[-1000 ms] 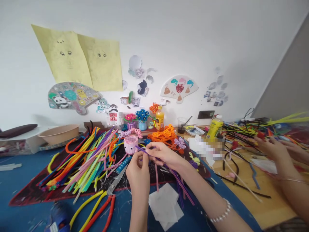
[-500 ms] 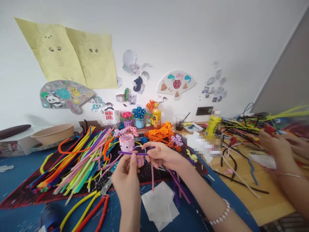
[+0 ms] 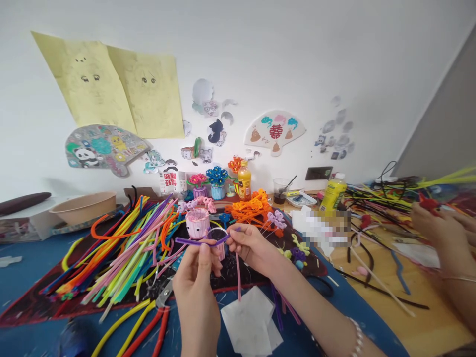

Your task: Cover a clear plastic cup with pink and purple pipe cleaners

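My left hand (image 3: 197, 267) and my right hand (image 3: 250, 245) are raised over the blue table, both pinched on pipe cleaners. A purple pipe cleaner (image 3: 197, 242) runs crosswise between the two hands, its free end sticking out to the left. A pink pipe cleaner (image 3: 238, 275) hangs down from my right fingers. Just behind my hands stands a small pink pipe-cleaner pot (image 3: 197, 222). A big pile of coloured pipe cleaners (image 3: 126, 243) lies to the left on a dark mat.
Red-handled pliers (image 3: 158, 317) and white paper sheets (image 3: 250, 320) lie near the front edge. A tan bowl (image 3: 84, 207) sits at the back left, bottles (image 3: 244, 182) and small flower pots by the wall. Another person's hands (image 3: 437, 225) work at the right among more pipe cleaners.
The purple pipe cleaner has swung from slanting down-right to lying crosswise between my hands. My hands shifted slightly as the view moved. The other person's hands moved a little right.
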Demonstrator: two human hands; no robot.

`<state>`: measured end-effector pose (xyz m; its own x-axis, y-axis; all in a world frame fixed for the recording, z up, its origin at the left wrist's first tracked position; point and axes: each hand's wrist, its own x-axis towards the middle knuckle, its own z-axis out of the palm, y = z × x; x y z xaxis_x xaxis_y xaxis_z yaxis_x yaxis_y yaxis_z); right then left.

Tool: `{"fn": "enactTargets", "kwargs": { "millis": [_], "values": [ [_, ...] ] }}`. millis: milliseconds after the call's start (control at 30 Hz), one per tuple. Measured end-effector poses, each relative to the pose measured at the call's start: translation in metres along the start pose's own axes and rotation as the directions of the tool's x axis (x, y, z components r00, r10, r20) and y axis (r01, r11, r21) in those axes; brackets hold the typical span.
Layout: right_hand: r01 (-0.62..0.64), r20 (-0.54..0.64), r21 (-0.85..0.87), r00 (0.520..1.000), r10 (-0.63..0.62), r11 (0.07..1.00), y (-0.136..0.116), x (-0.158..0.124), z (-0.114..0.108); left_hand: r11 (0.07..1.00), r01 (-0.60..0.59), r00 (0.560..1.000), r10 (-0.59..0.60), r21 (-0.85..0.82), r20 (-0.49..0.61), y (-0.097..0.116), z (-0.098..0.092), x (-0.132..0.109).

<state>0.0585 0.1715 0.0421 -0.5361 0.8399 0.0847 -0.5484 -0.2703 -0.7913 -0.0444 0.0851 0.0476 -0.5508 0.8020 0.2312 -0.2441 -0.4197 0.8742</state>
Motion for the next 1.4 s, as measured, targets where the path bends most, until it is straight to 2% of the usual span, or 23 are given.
{"fn": "enactTargets", "kwargs": {
  "millis": [133,233,333,467,700,833,967,1400],
  "values": [
    [0.037,-0.015,0.004,0.999,-0.037,0.999,0.000,-0.001,0.002,0.998,0.060,0.997,-0.059,-0.023,0.044,-0.003,-0.003,0.001],
    [0.078,-0.009,-0.014,0.997,-0.079,0.997,-0.002,-0.003,0.003,0.993,0.121,0.977,-0.115,-0.019,0.179,-0.002,-0.004,-0.001],
    [0.120,0.003,-0.043,0.993,-0.120,0.992,-0.005,-0.005,0.002,0.983,0.161,0.935,-0.179,0.083,0.305,-0.001,-0.003,-0.005],
    [0.180,0.085,-0.153,0.982,-0.168,0.972,-0.007,-0.006,-0.002,0.972,0.164,0.917,-0.214,0.169,0.337,-0.001,-0.002,-0.006],
    [0.219,0.190,-0.287,0.967,-0.169,0.933,-0.011,-0.011,-0.004,0.961,0.244,0.871,-0.275,0.129,0.407,0.002,-0.003,-0.005],
    [0.186,0.231,-0.301,0.966,-0.117,0.935,-0.013,-0.013,-0.004,0.959,0.261,0.871,-0.282,0.107,0.401,0.007,-0.001,-0.007],
    [0.158,0.225,-0.326,0.971,-0.086,0.932,-0.015,-0.014,-0.003,0.963,0.245,0.889,-0.268,0.109,0.371,0.010,0.002,-0.008],
    [0.190,0.216,-0.337,0.969,-0.121,0.922,-0.018,-0.018,-0.003,0.949,0.281,0.896,-0.313,0.143,0.315,0.008,0.000,-0.007]
  ]
}}
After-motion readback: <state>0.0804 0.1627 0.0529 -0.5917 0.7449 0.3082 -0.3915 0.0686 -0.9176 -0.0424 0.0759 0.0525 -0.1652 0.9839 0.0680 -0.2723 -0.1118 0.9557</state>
